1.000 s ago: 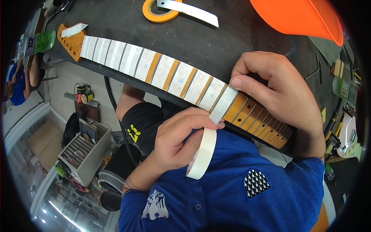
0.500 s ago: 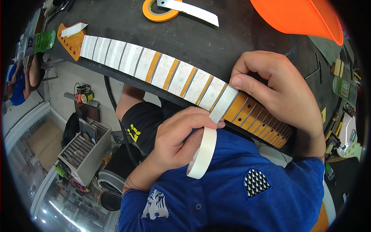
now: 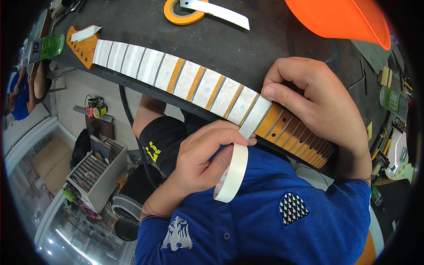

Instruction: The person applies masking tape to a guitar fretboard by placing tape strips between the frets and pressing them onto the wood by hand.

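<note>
A guitar neck (image 3: 282,128) lies slantwise along the bench edge, its headstock (image 3: 85,47) at the left. White tape strips (image 3: 183,81) cover much of the fretboard between the frets; bare wood shows toward the right end. My left hand (image 3: 205,154) is closed on a roll of white tape (image 3: 236,174) just below the neck. From the roll a strip runs up across the fretboard beside the bare frets. At the strip's upper end, my right hand (image 3: 309,90) presses with thumb and bent fingers on the neck's far edge; its fingertips are partly hidden.
On the dark bench (image 3: 132,22) lie a yellow tape roll (image 3: 170,15) and a metal blade (image 3: 225,17). An orange object (image 3: 344,20) is at the upper right. A green-labelled container (image 3: 51,47) stands near the headstock. Another person (image 3: 27,92) shows at far left.
The neck and the view have shifted very slightly. Both hands keep their hold, and the tape strip lies across the same place.
</note>
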